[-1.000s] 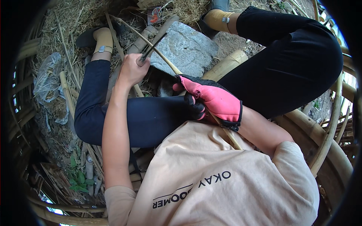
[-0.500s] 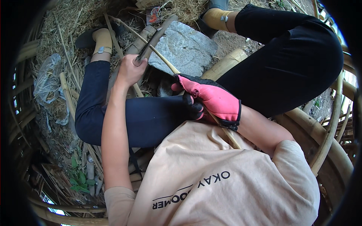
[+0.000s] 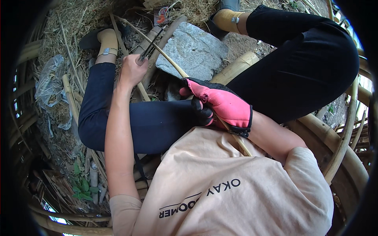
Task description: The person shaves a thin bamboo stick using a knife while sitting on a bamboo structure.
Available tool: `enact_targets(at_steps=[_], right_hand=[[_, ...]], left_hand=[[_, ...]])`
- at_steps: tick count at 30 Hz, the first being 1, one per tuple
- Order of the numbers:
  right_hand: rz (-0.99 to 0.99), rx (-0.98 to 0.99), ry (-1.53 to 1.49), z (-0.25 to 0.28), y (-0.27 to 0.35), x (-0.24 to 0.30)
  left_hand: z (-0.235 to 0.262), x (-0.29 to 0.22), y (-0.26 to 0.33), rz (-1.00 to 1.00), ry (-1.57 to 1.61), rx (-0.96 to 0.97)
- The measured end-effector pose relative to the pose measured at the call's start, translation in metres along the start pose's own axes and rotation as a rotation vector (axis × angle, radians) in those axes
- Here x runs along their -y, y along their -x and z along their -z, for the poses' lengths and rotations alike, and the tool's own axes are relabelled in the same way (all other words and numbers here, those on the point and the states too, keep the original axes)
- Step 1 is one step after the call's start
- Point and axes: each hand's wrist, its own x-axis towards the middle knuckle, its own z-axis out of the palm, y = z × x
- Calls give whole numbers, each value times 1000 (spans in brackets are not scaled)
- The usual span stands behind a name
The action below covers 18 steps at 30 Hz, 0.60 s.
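My bare left hand point(image 3: 133, 71) is closed around the handle of a knife point(image 3: 151, 46). Its dark, narrow blade points away from me and lies close beside or across a thin bamboo strip point(image 3: 172, 61); I cannot tell whether they touch. My right hand point(image 3: 222, 102), in a pink and black glove, grips that strip above my left thigh. The strip slants from the ground at the far left, through the glove, to my shirt, where its near end rests. The palm side of the glove and the knife's handle are mostly hidden.
A large grey stone point(image 3: 193, 51) lies between my feet. Next to it are a thick bamboo pole point(image 3: 238, 67) and several loose sticks. Crumpled clear plastic point(image 3: 50, 84) sits at the left among straw. Bamboo railing point(image 3: 348, 151) curves around my right side.
My left hand has shifted slightly left and away from me with the knife, and the blade has turned a little. The right hand and the bamboo strip stay practically still.
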Motion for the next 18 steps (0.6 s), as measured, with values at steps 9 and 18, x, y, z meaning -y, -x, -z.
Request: enact_targets(at_steps=[9, 18], right_hand=[[24, 14, 11, 0, -2, 0], [9, -10, 32, 0, -3, -1]], left_hand=[[-9, 31, -9, 203, -11, -92], [-12, 13, -2, 72, 34, -116]])
